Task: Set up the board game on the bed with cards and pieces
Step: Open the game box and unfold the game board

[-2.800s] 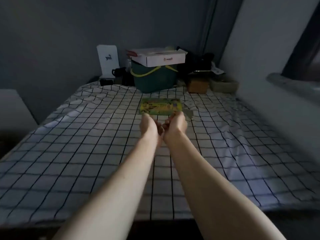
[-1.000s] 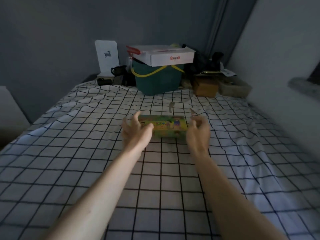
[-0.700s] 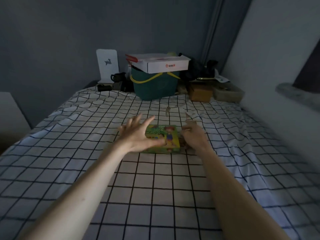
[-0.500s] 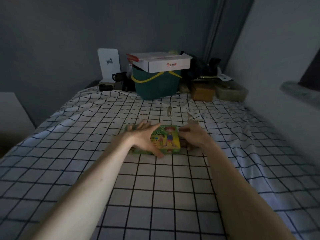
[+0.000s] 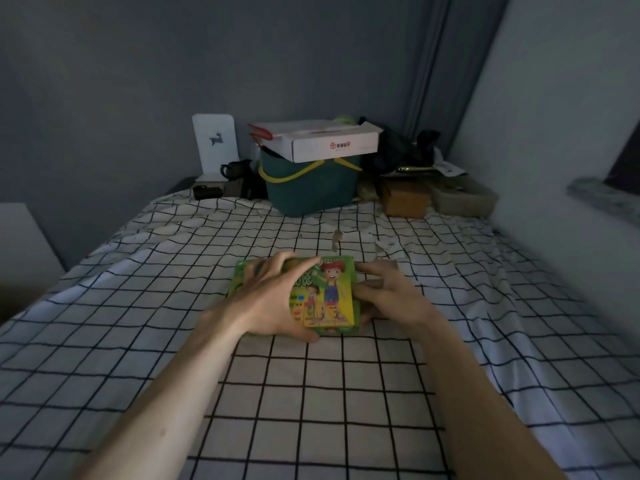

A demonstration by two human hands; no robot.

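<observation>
A green and yellow game box (image 5: 329, 292) with cartoon children on its lid lies flat in the middle of the checked bed sheet (image 5: 311, 393). My left hand (image 5: 270, 299) lies across the box's left half, fingers spread over the lid and thumb at the near edge. My right hand (image 5: 388, 296) holds the box's right side, its fingers curled against that edge. The box's left part is hidden under my left hand. No cards or pieces show.
At the head of the bed stand a dark green bin (image 5: 311, 188) with a white carton (image 5: 329, 142) on top, a white sign (image 5: 215, 143), a brown box (image 5: 405, 199) and a beige tray (image 5: 464, 199). Small paper scraps (image 5: 336, 239) lie beyond the game box. A wall runs along the right.
The box went from held up in both hands to lying on the sheet. My hands, briefly apart and open beside it, have closed in onto its lid and right side.
</observation>
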